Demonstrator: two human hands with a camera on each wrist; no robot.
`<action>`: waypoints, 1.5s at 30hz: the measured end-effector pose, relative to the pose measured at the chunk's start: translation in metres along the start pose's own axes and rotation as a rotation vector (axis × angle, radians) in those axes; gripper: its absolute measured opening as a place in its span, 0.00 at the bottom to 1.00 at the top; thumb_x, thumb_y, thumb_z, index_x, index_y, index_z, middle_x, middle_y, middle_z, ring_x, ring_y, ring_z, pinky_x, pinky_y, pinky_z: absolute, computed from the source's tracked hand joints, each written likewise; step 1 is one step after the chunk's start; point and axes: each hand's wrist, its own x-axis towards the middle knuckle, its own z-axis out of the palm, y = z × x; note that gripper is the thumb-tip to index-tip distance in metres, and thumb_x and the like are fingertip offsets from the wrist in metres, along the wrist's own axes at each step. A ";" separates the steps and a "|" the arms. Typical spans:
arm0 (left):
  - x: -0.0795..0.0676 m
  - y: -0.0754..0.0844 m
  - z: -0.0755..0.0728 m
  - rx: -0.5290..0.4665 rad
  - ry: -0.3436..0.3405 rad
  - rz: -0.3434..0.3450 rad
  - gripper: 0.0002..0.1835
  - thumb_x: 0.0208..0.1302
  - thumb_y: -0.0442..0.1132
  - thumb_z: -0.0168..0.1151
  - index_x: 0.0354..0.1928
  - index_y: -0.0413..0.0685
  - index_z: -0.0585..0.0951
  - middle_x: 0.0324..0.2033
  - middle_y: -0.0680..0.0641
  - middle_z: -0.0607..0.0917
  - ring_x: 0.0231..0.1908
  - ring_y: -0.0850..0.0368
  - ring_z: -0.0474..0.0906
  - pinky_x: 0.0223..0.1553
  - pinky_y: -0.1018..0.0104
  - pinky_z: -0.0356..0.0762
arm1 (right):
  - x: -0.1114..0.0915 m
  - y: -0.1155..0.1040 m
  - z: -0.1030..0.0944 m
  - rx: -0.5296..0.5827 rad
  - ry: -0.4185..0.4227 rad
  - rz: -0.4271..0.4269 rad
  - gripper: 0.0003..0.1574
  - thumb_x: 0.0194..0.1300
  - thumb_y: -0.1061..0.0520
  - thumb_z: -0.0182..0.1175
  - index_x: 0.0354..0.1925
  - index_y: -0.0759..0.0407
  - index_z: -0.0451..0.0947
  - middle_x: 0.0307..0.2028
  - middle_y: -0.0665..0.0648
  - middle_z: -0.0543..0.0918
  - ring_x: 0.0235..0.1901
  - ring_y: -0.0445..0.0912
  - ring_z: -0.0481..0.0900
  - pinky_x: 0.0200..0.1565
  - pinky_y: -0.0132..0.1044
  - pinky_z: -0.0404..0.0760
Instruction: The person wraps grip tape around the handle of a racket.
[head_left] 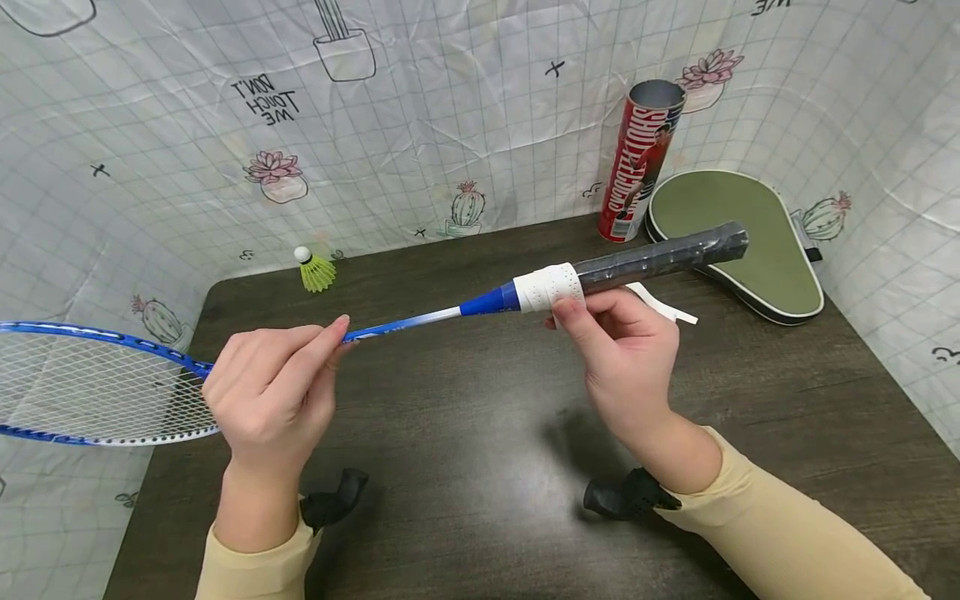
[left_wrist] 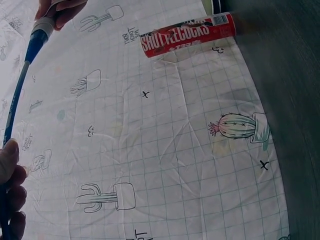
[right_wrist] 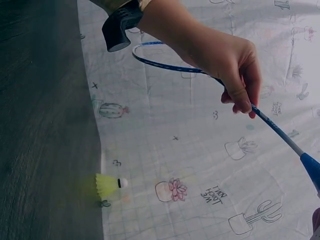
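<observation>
over the dark table [head_left: 450, 433], the left hand [head_left: 270, 392] pinches the blue racket [head_left: 408, 322]; the right hand [head_left: 633, 358] pinches white tape [head_left: 543, 288]. tape covers the handle [head_left: 663, 257] near the shaft; the long black part looks left to wrap.

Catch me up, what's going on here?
A person holds a badminton racket above the table. The left hand grips its shaft, and the right hand pinches the white wrap at the shaft end of the handle. The rest of the handle is dark, and a white strip trails behind the right hand. A shuttlecock, red tube and green case are further back.
</observation>
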 end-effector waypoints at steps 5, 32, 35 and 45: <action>-0.001 -0.001 -0.002 -0.019 -0.027 0.007 0.09 0.65 0.38 0.73 0.30 0.41 0.92 0.18 0.45 0.85 0.13 0.47 0.70 0.18 0.57 0.64 | -0.001 0.000 0.001 -0.012 0.017 -0.011 0.11 0.62 0.66 0.73 0.26 0.70 0.82 0.24 0.52 0.87 0.24 0.42 0.85 0.33 0.32 0.85; -0.001 0.002 -0.003 0.126 -0.050 -0.105 0.13 0.68 0.46 0.71 0.29 0.46 0.92 0.19 0.45 0.83 0.17 0.43 0.70 0.25 0.55 0.57 | -0.003 0.000 0.002 0.000 -0.005 0.005 0.08 0.61 0.64 0.75 0.28 0.65 0.86 0.26 0.52 0.89 0.26 0.42 0.87 0.34 0.30 0.85; -0.001 0.003 -0.002 0.112 -0.056 -0.106 0.14 0.68 0.47 0.70 0.30 0.46 0.92 0.18 0.46 0.82 0.16 0.44 0.67 0.26 0.57 0.55 | -0.002 0.000 0.003 0.005 -0.005 0.001 0.07 0.61 0.64 0.75 0.28 0.65 0.86 0.27 0.52 0.89 0.27 0.42 0.88 0.35 0.31 0.86; -0.005 -0.009 -0.005 0.040 -0.048 -0.004 0.07 0.61 0.37 0.71 0.29 0.43 0.92 0.14 0.47 0.79 0.10 0.50 0.64 0.14 0.59 0.52 | -0.003 -0.001 0.001 0.081 -0.072 -0.001 0.04 0.63 0.67 0.71 0.32 0.66 0.84 0.30 0.53 0.89 0.29 0.45 0.89 0.38 0.35 0.87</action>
